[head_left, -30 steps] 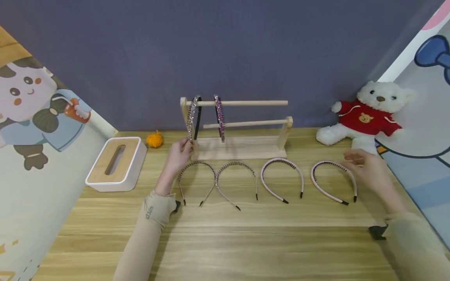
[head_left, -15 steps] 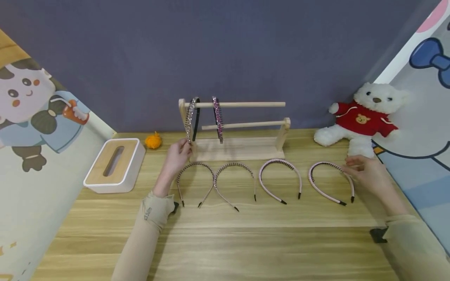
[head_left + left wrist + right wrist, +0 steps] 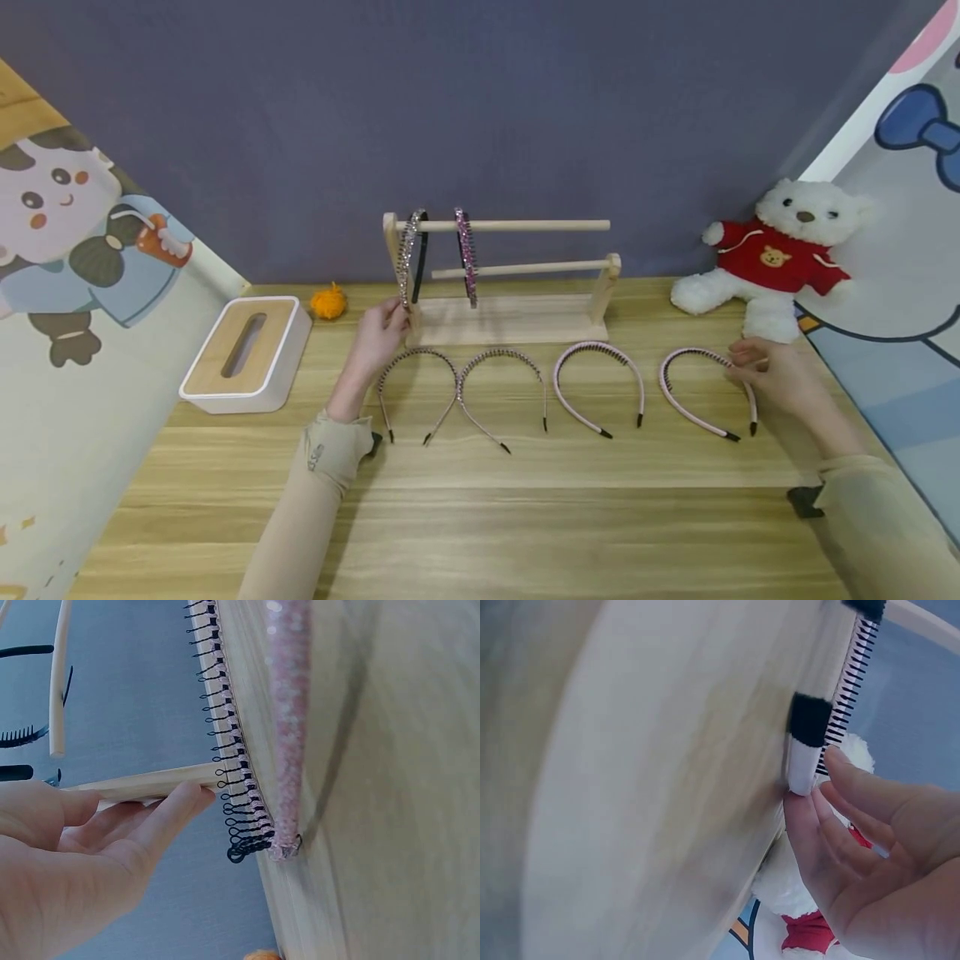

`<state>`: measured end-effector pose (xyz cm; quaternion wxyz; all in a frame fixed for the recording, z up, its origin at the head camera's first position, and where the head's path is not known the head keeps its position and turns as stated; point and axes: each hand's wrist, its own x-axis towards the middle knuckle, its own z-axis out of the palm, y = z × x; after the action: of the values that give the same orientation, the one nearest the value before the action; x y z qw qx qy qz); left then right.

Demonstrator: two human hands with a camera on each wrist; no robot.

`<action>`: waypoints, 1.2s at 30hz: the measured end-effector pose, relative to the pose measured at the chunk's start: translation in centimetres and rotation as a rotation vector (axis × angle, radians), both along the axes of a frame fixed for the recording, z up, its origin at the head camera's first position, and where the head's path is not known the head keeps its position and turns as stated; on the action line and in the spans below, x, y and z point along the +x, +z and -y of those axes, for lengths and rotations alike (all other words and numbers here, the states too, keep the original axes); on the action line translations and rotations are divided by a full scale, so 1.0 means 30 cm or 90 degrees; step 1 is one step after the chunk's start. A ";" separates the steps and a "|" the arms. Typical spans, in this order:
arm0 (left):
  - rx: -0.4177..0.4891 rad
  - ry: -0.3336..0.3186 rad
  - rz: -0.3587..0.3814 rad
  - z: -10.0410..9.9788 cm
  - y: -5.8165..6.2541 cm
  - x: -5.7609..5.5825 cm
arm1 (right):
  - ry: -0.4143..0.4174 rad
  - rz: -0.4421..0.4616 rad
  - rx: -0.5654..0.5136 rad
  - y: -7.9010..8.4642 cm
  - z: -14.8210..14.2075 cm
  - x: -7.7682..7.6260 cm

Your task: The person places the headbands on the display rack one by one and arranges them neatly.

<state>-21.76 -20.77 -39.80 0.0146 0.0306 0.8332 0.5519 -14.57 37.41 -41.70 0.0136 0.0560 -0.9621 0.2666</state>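
At the left end of a wooden display rack [image 3: 506, 319], my left hand [image 3: 378, 333] grips the upright post [image 3: 161, 780]. Close above its fingers, a silver sparkly headband [image 3: 407, 258] hangs on the upper rod, with a pink-purple sparkly headband [image 3: 468, 258] to its right. My right hand [image 3: 780, 375] pinches the right side of the rightmost pale pink headband [image 3: 701, 418], which lies on the table; thumb and fingers sit around its band [image 3: 804, 769]. Another pale pink headband [image 3: 577, 404] and two thin beaded headbands [image 3: 417, 350] [image 3: 498, 352] lie in the same row.
A white tissue box [image 3: 243, 354] with a wooden lid stands at the left, near an orange yarn ball [image 3: 328, 302]. At the back right sits a white teddy bear [image 3: 772, 250] in a red hoodie. A dark wall [image 3: 495, 108] rises behind the table [image 3: 570, 533].
My right hand has moved slightly left onto the rightmost headband, its fingers closing at the band. The left hand stays at the rack's post. The head view has shifted a little.
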 end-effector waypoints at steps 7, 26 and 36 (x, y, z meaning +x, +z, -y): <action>-0.004 0.004 -0.007 0.005 0.000 0.002 | 0.018 0.011 0.007 -0.001 -0.011 -0.017; -0.009 0.004 -0.008 0.000 -0.001 -0.001 | 0.023 0.028 0.051 0.009 -0.021 -0.014; -0.012 0.005 -0.018 -0.002 0.004 0.005 | 0.022 0.030 0.056 0.017 -0.020 -0.009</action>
<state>-21.61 -20.72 -39.67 0.0008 0.0352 0.8385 0.5438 -14.85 38.02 -41.20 -0.0160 0.0671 -0.9718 0.2255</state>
